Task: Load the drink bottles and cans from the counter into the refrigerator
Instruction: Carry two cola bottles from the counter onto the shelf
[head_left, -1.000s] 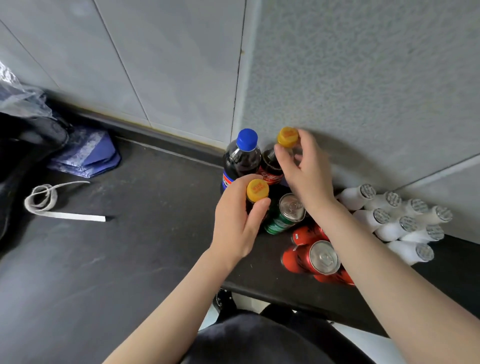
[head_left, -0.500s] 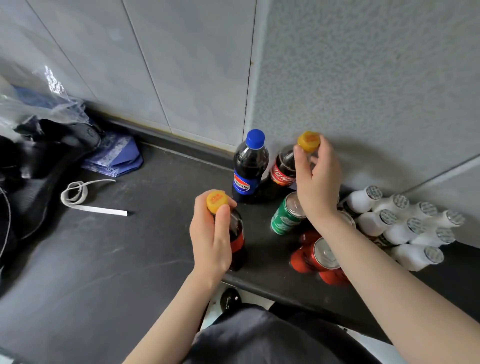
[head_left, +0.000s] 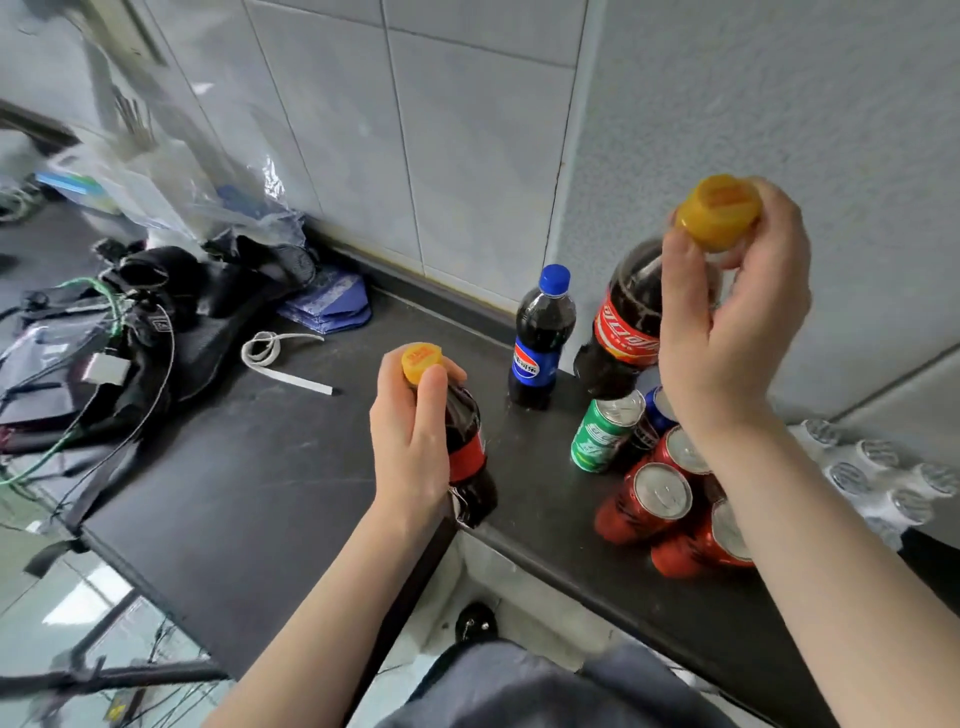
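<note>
My left hand (head_left: 410, 441) grips the neck of a dark cola bottle (head_left: 467, 457) with a yellow cap and red label, held over the counter's front edge. My right hand (head_left: 727, 322) grips a second yellow-capped cola bottle (head_left: 623, 322) by its neck, lifted above the cans. A blue-capped cola bottle (head_left: 540, 343) stands on the black counter (head_left: 260, 467) by the wall. A green can (head_left: 602, 431), a dark blue can (head_left: 654, 415) and red cans (head_left: 649, 499) cluster below my right wrist. Several small white bottles (head_left: 883, 478) lie at the right.
A black bag with cables (head_left: 130, 332), plastic bags (head_left: 171, 208), a blue folded cloth (head_left: 327, 306) and a white strap (head_left: 280, 358) fill the counter's left part. A tiled wall stands behind. The floor shows below the counter edge.
Both hands have lifted their yellow-capped bottles away from the cluster; the left bottle moved left and toward me, the right one rose. The view swung left.
</note>
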